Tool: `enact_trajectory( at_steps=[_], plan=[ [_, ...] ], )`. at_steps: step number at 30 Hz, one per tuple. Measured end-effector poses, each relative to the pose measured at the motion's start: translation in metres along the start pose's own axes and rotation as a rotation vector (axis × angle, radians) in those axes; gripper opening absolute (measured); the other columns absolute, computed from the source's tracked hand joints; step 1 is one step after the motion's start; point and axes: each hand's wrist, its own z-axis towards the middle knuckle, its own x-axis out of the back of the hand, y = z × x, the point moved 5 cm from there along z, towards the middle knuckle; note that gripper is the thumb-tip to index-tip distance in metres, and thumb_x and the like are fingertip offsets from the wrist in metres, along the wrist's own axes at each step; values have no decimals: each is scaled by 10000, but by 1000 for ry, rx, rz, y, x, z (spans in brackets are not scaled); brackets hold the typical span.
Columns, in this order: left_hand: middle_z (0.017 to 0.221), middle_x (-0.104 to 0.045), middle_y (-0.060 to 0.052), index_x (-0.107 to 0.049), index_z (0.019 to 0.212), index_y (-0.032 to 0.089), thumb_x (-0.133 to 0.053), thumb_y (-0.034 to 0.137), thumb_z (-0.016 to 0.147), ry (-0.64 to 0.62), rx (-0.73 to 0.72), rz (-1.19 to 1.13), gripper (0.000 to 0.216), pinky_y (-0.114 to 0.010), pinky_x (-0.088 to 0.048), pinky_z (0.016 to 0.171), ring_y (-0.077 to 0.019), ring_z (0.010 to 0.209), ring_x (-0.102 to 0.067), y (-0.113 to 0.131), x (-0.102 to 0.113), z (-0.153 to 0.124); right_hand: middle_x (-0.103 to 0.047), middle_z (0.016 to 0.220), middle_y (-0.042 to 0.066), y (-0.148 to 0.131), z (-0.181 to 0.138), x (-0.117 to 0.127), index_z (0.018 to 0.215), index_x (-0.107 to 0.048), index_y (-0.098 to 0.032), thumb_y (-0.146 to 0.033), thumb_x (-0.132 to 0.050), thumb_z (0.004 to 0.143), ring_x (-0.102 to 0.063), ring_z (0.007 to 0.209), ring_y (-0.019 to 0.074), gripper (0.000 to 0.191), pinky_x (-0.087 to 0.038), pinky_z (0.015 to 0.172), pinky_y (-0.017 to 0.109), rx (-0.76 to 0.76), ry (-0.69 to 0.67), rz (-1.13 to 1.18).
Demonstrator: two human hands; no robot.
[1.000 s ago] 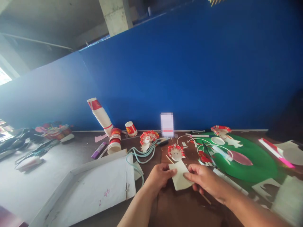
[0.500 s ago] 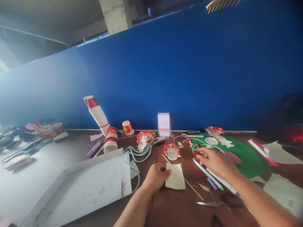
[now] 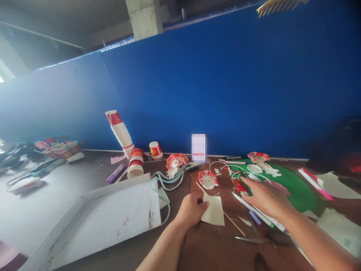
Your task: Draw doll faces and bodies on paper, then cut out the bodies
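Note:
My left hand (image 3: 193, 211) is closed on a small cream piece of paper (image 3: 214, 211), thumb pressing its upper left edge. A thin wooden stick (image 3: 234, 224) passes beneath the paper. My right hand (image 3: 265, 199) is open, thumb and index finger apart, hovering over the white markers. By its fingertips lies a red cut paper-cup scrap (image 3: 239, 185). A green-tipped marker (image 3: 248, 203) and a purple cap (image 3: 254, 217) lie under the hand. Scissors (image 3: 249, 239) rest nearer to me. A cut cup flower (image 3: 208, 180) sits beyond the paper.
Left stands a white cardboard tray (image 3: 113, 222) beside a pale cable (image 3: 166, 180). Stacked paper cups (image 3: 124, 137) lean near the blue partition (image 3: 197, 82). At right are a green sheet (image 3: 299, 188), a pink marker (image 3: 316, 184) and paper scraps (image 3: 338, 229).
My right hand has moved slightly back toward me, and its thumb and index finger have spread apart. My left hand keeps hold of the paper. The whole view has shifted a little.

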Motion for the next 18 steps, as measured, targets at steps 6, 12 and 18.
enact_trajectory(
  at_steps=[6,12,18],
  plan=[
    [769,-696,-29,-711,747,158,-586,253,777,11,-15,25,160,-259,-395,673,-183,746,-596,6,2,-3,-749,1171,132,-15,-1,0,1335,-618,-197,-278,-558,816,-670,1088,363,529,-491,874,453,37,0,-63],
    [780,-711,-33,-720,768,159,-588,261,792,12,4,25,168,-256,-387,656,-184,747,-610,7,2,-4,-781,1033,149,-14,0,-4,1381,-564,-162,-211,-488,838,-717,959,351,550,-490,820,449,18,-12,-82],
    [782,-707,-25,-714,769,170,-584,258,792,16,-20,25,158,-259,-371,650,-176,741,-606,7,1,-4,-764,1123,163,-1,5,-5,1370,-583,-149,-211,-479,831,-723,957,352,552,-510,738,414,-48,-8,-18]
  ],
)
